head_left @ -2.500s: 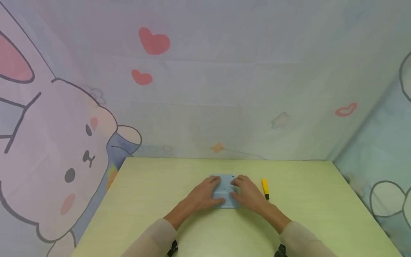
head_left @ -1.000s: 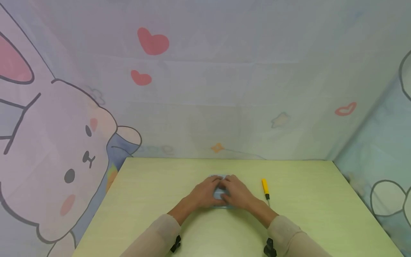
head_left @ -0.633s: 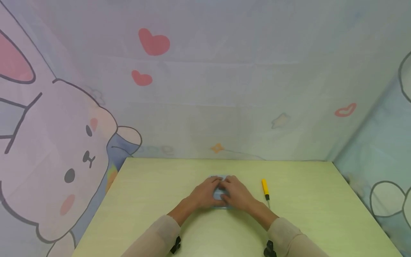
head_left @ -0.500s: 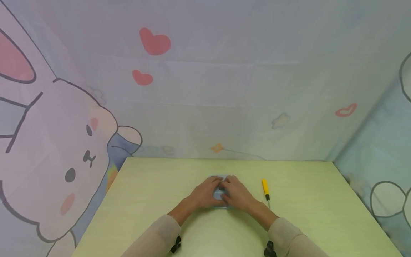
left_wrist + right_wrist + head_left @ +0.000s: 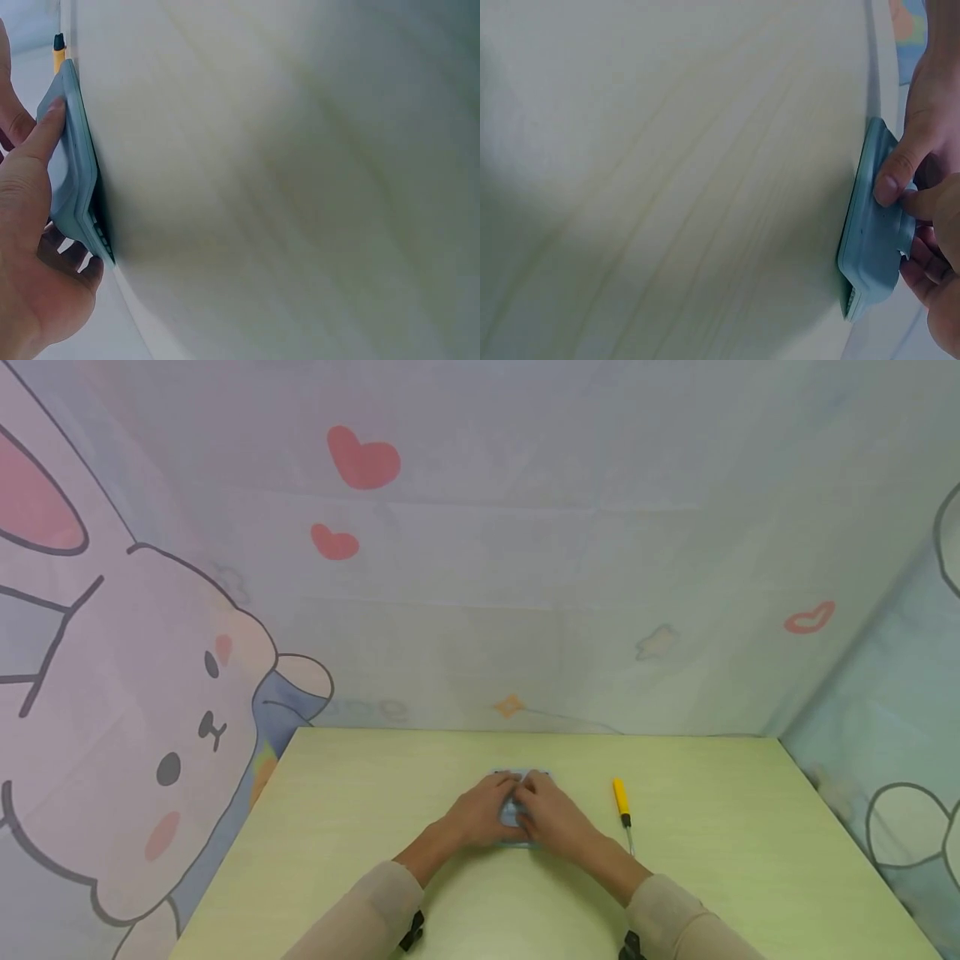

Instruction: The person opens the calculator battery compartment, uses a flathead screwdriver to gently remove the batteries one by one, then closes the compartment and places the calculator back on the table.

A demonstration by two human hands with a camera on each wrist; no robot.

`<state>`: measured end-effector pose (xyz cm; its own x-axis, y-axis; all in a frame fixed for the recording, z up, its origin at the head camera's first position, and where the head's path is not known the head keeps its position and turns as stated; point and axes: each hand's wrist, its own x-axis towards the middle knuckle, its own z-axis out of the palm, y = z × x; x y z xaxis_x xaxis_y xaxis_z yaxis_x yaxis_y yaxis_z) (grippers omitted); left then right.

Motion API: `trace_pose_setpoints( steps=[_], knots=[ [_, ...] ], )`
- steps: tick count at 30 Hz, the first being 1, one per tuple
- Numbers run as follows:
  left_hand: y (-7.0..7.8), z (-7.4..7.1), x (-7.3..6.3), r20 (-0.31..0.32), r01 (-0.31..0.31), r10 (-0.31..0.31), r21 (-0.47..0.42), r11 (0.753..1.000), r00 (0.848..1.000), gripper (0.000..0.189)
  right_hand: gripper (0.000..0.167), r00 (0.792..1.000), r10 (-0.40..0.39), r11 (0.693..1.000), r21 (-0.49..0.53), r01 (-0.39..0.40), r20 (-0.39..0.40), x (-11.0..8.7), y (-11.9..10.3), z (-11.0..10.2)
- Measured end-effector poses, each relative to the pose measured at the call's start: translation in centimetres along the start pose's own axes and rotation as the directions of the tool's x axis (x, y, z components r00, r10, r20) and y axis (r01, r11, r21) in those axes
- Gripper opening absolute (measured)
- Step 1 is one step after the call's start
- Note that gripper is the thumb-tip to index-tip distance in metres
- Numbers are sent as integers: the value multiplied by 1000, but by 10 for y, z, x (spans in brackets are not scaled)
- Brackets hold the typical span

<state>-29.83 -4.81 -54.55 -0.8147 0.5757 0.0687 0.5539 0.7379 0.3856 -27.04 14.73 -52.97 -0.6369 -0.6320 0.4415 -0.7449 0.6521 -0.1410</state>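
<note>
- Head view: my left hand (image 5: 477, 814) is holding the left part of a pale blue casing (image 5: 510, 813), thumb stretching along the near side and fingers curling at the far side.
- My right hand (image 5: 558, 817) is gripping the right part, fingers bending over the top and thumb tucking in beside my left thumb; both hands are nearly meeting over the middle.
- Left wrist view: my thumb is lying along the casing and my other fingers are bending at its edge, next to a row of small dark marks.
- Right wrist view: my right fingers are bunching against the casing, the exact spot of some tips being hidden.
- The casing is sitting on the table (image 5: 360, 793) beneath both hands; what it may be containing I cannot tell.
- A yellow-handled screwdriver (image 5: 621, 802) is resting to the right of my right hand, its shaft pointing towards my right forearm.
</note>
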Motion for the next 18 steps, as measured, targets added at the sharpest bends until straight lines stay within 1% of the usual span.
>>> trace_pose_setpoints(
  steps=[7,11,14,18],
  knots=[
    [-1,1,2,-4,-6,6,11,1000,1000,80,23,1000,1,1000,-11,-1,-19,-1,0,1],
    [1,0,0,2,4,-4,-2,1000,1000,82,22,1000,2,1000,-27,-3,-31,-3,-3,2],
    [1,0,0,0,-1,1,-6,1000,1000,82,23,999,-9,999,-39,7,-50,-3,-4,2],
    [1,0,1,-10,-11,11,13,1000,1000,82,22,998,-11,999,-43,9,-58,-3,-4,2]
  ],
)
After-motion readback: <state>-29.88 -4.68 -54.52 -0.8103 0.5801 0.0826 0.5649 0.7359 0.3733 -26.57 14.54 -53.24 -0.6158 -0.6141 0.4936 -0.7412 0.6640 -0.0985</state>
